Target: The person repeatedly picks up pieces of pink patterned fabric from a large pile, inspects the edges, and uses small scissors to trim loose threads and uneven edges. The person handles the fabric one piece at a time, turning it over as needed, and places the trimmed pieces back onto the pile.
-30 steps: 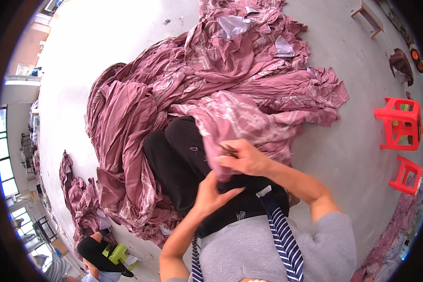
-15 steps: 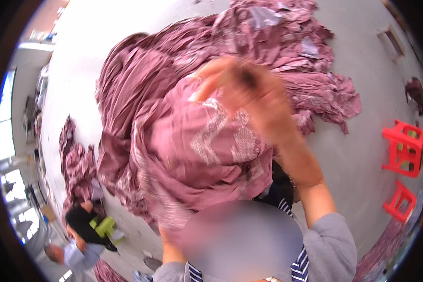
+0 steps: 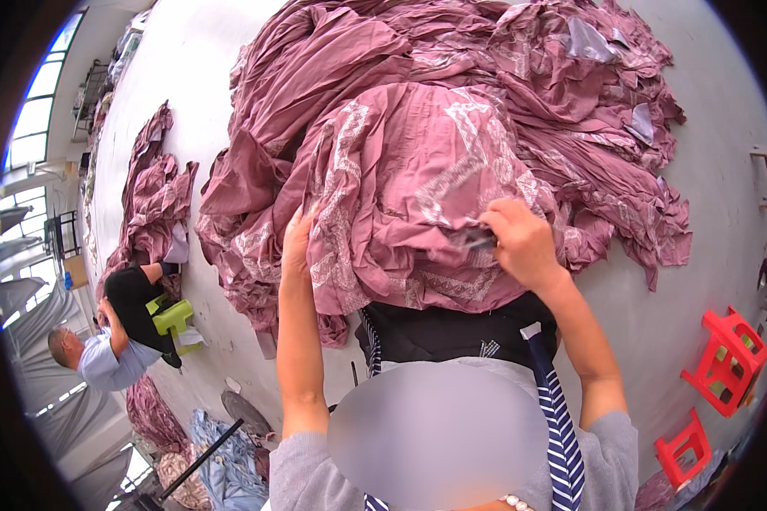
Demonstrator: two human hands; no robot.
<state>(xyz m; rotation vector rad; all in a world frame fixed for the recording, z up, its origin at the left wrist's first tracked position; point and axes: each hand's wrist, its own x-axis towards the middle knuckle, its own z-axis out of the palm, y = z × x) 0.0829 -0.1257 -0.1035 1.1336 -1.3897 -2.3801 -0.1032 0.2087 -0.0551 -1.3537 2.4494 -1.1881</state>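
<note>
Spanning the floor's middle and far side is a heap of mauve cloth point(image 3: 341, 51), banded with pale pattern and left loose, presumably because of its bulk. From its near edge, a worked section point(image 3: 409, 162) is draped over black trousers point(image 3: 443, 332); the lap seems to be used as a support within reach of both hands. At left, a seated co-worker point(image 3: 119, 359) is placed well apart, beside a smaller mauve pile point(image 3: 155, 200). At right, a larger red stool point(image 3: 717, 375) and a smaller red stool point(image 3: 673, 451) are set clear of the cloth. A green stool point(image 3: 175, 319) is placed beneath the co-worker. The left hand point(image 3: 296, 247) is set at the section's left edge, apparently for steadying; its fingertips are partly hidden, and their grip cannot be told. The right hand point(image 3: 524, 243) is curled narrowly around a small dark tool point(image 3: 483, 244), blurred, held against the cloth.
</note>
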